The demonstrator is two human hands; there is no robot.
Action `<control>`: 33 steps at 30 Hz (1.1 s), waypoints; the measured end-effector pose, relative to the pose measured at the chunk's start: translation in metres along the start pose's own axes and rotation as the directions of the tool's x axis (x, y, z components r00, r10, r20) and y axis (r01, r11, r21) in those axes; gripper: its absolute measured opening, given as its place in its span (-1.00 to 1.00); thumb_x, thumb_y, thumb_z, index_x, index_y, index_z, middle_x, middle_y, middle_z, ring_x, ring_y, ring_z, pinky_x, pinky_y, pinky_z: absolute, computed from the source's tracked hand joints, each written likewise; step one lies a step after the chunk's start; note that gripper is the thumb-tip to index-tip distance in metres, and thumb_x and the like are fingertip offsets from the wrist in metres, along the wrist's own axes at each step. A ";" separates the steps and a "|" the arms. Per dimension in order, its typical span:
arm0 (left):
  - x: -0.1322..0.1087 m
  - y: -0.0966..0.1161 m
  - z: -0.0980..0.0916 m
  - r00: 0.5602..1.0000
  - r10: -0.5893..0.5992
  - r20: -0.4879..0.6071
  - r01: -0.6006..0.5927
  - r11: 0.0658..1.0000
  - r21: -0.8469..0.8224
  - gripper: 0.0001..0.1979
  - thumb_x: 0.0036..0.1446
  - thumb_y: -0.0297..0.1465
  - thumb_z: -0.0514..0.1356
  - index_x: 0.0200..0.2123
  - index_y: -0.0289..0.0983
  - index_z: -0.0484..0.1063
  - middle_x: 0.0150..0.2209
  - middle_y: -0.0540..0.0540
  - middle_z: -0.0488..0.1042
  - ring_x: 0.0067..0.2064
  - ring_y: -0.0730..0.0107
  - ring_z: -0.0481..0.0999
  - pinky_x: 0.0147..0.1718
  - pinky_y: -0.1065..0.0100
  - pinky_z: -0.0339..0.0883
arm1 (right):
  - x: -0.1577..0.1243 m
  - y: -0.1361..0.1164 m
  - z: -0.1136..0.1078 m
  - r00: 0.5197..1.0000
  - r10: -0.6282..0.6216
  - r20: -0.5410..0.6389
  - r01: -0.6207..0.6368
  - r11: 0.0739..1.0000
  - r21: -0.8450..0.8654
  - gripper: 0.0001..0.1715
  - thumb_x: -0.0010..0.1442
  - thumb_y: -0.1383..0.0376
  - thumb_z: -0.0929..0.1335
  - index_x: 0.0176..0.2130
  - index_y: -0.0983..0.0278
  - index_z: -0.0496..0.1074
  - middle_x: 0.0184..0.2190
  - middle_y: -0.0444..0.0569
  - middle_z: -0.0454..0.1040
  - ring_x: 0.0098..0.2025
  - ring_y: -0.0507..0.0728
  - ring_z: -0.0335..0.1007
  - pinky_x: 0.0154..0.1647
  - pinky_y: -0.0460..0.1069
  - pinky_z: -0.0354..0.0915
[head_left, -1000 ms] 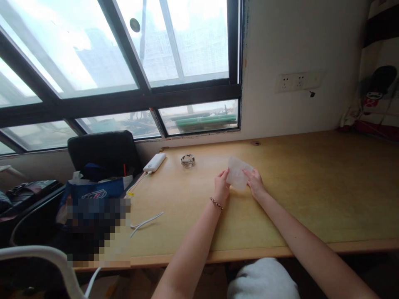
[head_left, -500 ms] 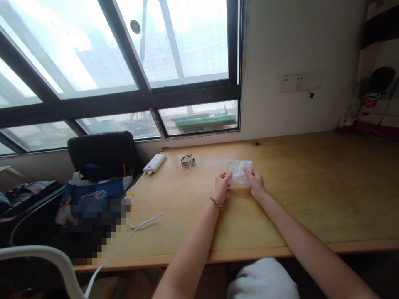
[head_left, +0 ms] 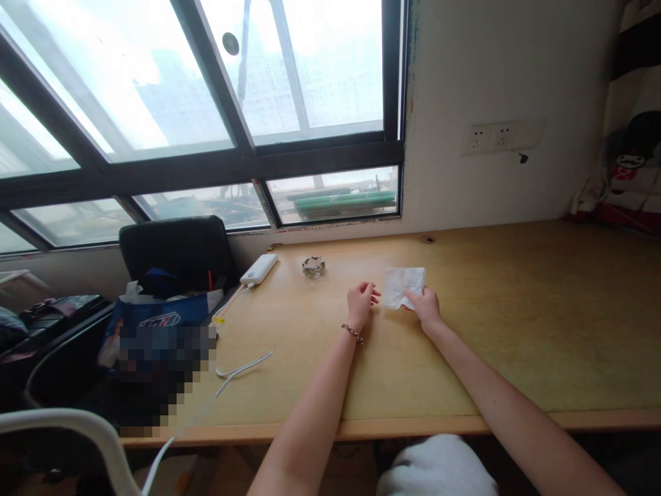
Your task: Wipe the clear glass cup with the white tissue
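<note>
A folded white tissue (head_left: 403,284) is held above the wooden table (head_left: 516,331) by my right hand (head_left: 425,306), whose thumb lies on its front and fingers behind its lower right part. Just left of the tissue, a small gap away, my left hand (head_left: 363,302) has its fingers loosely curled and apart, holding nothing. A beaded bracelet circles the left wrist. Further back on the table, left of both hands, lies a silver ring-shaped object (head_left: 313,267).
At the table's left back edge sits a white power bank (head_left: 259,269) with a cable. Another white cable (head_left: 245,365) lies near the left edge. Beyond that edge are a black chair (head_left: 175,248) and a blue bag (head_left: 155,320). A window and wall stand behind.
My left hand has let go of the tissue and moved slightly left. The tissue stays in my right hand. The whole view has shifted a little.
</note>
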State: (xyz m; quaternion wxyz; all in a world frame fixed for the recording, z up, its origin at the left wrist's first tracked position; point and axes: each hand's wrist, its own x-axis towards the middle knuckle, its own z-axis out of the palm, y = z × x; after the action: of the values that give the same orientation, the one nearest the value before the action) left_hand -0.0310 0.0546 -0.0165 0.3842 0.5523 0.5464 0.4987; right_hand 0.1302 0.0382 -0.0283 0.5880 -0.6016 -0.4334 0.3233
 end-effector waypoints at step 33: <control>0.032 -0.001 -0.065 0.907 0.374 0.192 -0.404 0.648 0.646 -0.78 0.10 -0.31 0.06 -0.18 -0.24 0.29 -0.45 -0.07 0.45 -0.41 0.39 0.43 -0.41 0.45 0.20 | -0.002 -0.005 0.005 0.999 -0.046 0.019 0.048 0.987 -0.151 -0.57 0.03 0.00 0.14 -0.58 0.24 0.28 -0.59 -0.06 0.41 -0.50 0.12 0.29 -0.53 -0.09 0.12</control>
State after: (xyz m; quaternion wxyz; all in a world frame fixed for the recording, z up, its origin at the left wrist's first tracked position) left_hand -0.0970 0.0780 0.0001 0.0537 0.7674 0.5493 0.3264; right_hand 0.1241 0.0388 -0.0241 0.5446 -0.6318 -0.4752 0.2799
